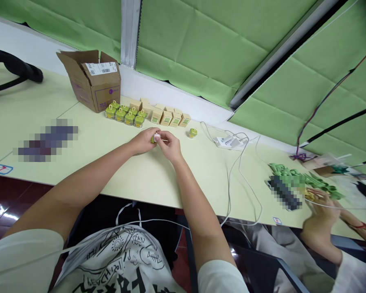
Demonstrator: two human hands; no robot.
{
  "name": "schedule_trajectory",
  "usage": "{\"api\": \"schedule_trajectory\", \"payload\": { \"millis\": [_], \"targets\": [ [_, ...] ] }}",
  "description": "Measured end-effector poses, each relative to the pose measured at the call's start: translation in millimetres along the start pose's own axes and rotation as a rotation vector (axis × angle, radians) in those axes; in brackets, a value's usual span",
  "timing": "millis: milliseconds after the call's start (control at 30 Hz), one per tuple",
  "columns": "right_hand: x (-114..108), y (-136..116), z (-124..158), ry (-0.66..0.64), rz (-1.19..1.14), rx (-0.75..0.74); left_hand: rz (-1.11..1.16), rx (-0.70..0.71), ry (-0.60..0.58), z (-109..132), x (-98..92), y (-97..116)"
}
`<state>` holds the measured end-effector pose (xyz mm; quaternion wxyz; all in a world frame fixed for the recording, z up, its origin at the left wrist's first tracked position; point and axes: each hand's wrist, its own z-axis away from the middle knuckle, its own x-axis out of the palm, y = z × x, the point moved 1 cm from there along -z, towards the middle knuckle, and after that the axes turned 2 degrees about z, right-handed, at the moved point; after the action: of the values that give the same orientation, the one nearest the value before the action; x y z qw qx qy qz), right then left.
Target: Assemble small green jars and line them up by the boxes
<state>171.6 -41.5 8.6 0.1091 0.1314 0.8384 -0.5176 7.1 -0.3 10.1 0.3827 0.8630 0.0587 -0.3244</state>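
Both hands meet over the table in the middle of the view. My left hand (143, 141) is closed around a small green-lidded container (153, 139), mostly hidden by the fingers. My right hand (171, 146) pinches at the same container from the right, where a small whitish part shows by the thumb. Just behind stand several green-lidded containers (129, 118) with loop handles and clear lower parts, grouped in rows. Beside them is a row of small kraft paper boxes (166, 117). One more green-lidded container (192, 132) stands apart, right of my hands.
An open cardboard carton (94, 81) stands at the back left. White cables and a power strip (229, 142) lie to the right. Farther right, a co-worker's hand (321, 203) is near green pieces (305, 178) and a blurred-out phone-like item (285, 193).
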Motion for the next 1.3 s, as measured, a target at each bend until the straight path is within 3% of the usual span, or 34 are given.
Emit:
{"api": "schedule_trajectory", "payload": {
  "millis": [367, 700, 1133, 1300],
  "targets": [
    [2.0, -0.1, 1.7, 0.053, 0.022, 0.078, -0.039, -0.018, -0.034, 0.5, -0.1, -6.7],
    [5.6, -2.9, 1.6, 0.053, 0.019, 0.040, -0.105, -0.006, -0.064, -1.2, 1.3, -9.9],
    [6.8, -10.6, 4.3, 0.141, 0.024, 0.063, 0.046, 0.042, 0.020, -1.2, -4.2, 7.0],
    [7.3, -7.6, -0.6, 0.153, -0.180, 0.122, 0.049, 0.030, 0.138, -3.5, -2.7, 3.7]
  ]
}}
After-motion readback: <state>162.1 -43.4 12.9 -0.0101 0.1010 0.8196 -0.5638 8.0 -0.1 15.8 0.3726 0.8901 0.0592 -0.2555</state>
